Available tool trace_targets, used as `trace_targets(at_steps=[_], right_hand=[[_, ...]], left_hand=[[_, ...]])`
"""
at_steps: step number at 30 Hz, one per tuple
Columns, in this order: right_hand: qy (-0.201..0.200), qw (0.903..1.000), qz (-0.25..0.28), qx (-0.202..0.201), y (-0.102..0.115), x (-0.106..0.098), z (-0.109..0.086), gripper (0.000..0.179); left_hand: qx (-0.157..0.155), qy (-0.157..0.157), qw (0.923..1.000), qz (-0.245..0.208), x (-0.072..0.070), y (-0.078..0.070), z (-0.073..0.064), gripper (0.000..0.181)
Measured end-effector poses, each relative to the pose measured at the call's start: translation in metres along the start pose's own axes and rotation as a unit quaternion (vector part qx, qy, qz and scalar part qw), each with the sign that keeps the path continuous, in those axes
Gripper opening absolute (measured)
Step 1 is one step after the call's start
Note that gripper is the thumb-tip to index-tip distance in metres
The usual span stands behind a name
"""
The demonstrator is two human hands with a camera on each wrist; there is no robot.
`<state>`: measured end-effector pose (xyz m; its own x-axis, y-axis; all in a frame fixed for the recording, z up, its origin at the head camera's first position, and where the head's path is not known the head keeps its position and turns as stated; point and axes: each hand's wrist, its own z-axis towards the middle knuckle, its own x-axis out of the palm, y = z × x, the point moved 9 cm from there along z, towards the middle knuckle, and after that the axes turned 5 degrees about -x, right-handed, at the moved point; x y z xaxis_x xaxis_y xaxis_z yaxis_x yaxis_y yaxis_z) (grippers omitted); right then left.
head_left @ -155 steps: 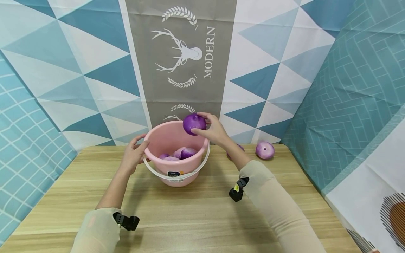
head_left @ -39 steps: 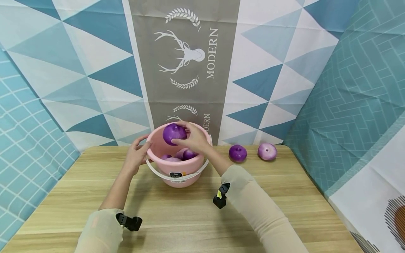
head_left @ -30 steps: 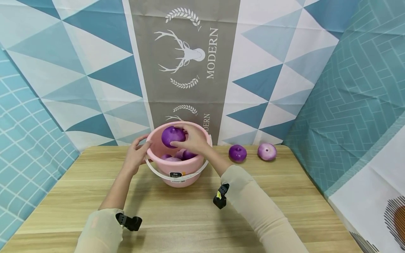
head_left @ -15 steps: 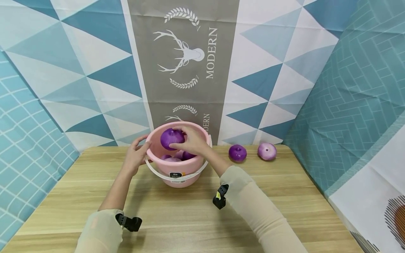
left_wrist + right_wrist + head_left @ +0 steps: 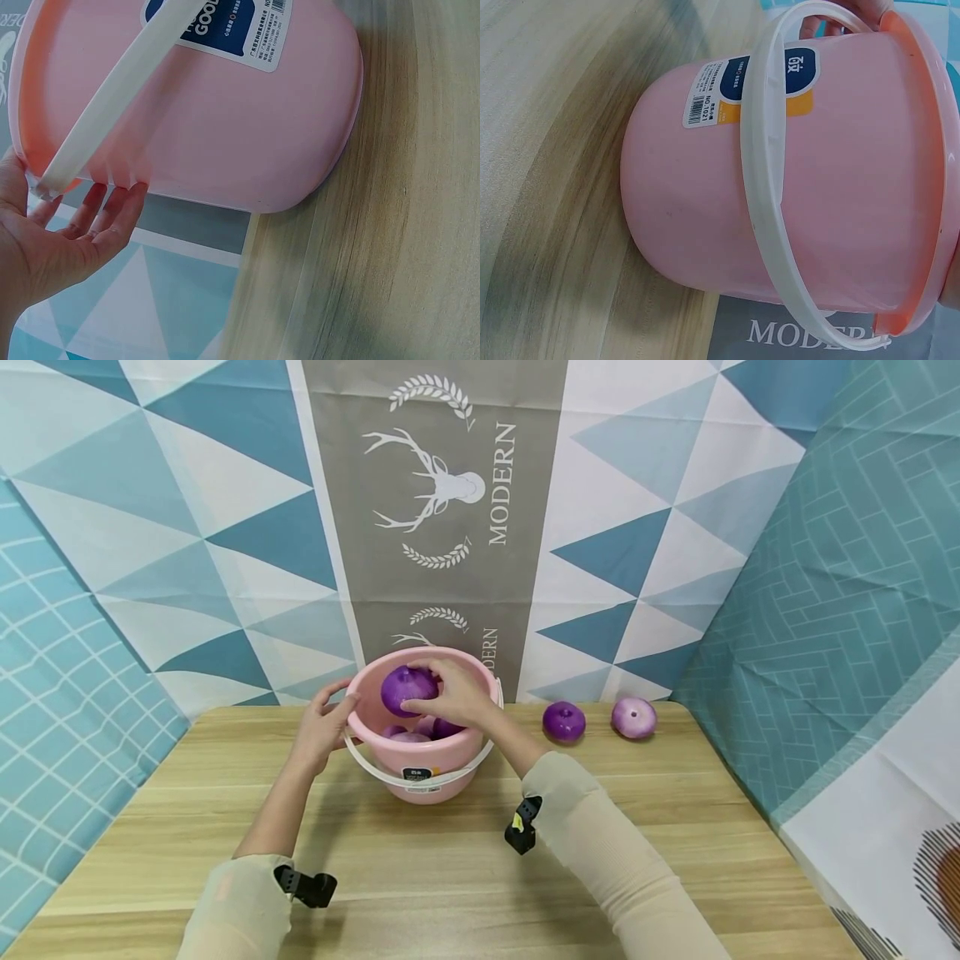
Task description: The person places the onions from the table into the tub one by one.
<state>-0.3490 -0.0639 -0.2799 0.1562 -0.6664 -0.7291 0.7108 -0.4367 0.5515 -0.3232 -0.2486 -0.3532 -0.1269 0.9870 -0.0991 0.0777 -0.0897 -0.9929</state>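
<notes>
A pink bucket (image 5: 420, 756) with a white handle (image 5: 450, 774) stands at the back of the table. My left hand (image 5: 321, 727) grips its left rim, thumb at the edge; in the left wrist view that hand's fingertips (image 5: 137, 190) touch the outer wall below the handle joint. Inside the bucket mouth, my right hand (image 5: 456, 695) holds a shiny purple onion (image 5: 405, 691) between thumb and fingers. Below it lie several paler onions (image 5: 408, 737), partly hidden by the front rim. The right wrist view shows mostly the bucket's outside (image 5: 840, 180); the held onion is out of sight there.
To the bucket's right, near the back edge of the wooden table (image 5: 420, 885), sit a dark purple onion (image 5: 564, 722) and a pale purple one (image 5: 633, 718). A patterned cloth (image 5: 442, 510) hangs close behind the bucket, with tiled-print cloths at both sides.
From over the right rim, my right hand has brought the purple onion left and down into the bucket mouth, barely moving in the last half second. My left hand stays at the rim.
</notes>
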Motion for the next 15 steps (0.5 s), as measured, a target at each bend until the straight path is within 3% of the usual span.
trace_targets(at_steps=[7,15], right_hand=[[0.001,0.9997,-0.025,0.005,0.0020,-0.0015,0.0004,0.065],[-0.008,0.9999,0.005,0.011,-0.0008,-0.0017,-0.0009,0.061]], left_hand=[[-0.001,-0.006,1.0000,0.002,-0.0017,-0.0008,0.0016,0.058],[0.000,-0.008,0.9999,0.007,-0.0009,0.0002,0.0020,0.058]])
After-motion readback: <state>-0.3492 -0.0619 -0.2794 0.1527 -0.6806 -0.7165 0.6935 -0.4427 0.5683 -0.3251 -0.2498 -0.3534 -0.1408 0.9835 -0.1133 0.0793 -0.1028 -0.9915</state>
